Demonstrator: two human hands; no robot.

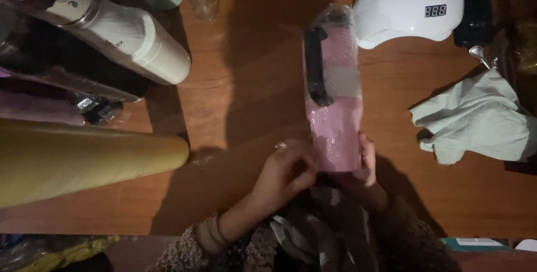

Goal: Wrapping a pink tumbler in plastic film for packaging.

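Observation:
A pink tumbler [334, 95] with a black handle lies on the wooden table [246, 98], wrapped in clear plastic film, its top pointing away from me. My left hand [284, 171], with a ring on one finger, presses against the near left end of the tumbler. My right hand [366, 163] holds the near right side of the same end. Both hands grip the tumbler's base between them.
A white dome-shaped lamp with a red digital display [408, 3] sits at the back right. A crumpled pale green cloth [475, 118] lies to the right. A gold paper roll [84, 157] and a white bottle [120, 34] lie to the left.

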